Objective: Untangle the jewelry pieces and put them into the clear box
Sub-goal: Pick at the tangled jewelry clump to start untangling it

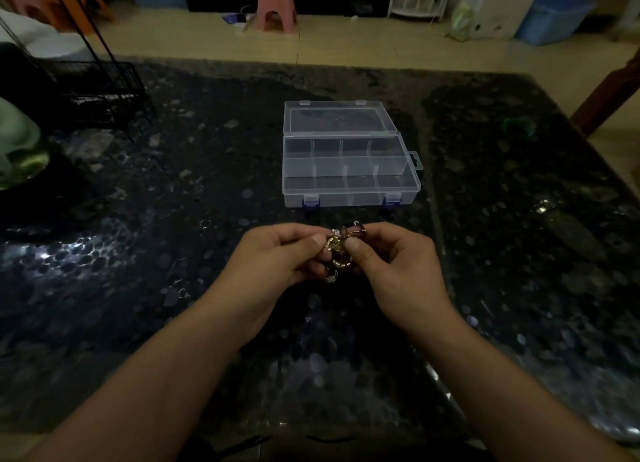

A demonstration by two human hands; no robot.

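My left hand (277, 253) and right hand (391, 257) both pinch the jewelry tangle (337, 252) above the worktop (138, 219). Risk: hard pulling could tighten knots or snap links. The clear box (349, 187) stands open.

the table (138, 253) looked like polished dark stone, speckled and glossy, throwing back patches of light. the clear box (349, 170) was smooth see-through plastic with thin dividers, its two front clasps (310, 201) a purple-blue plastic. the jewelry tangle (337, 252) shone like gold-toned metal, with a few silvery bits. the stool (276, 7) on the floor looked like matt pink plastic, the bin (550, 19) like smooth blue plastic, and the rack (93, 87) like black wire.
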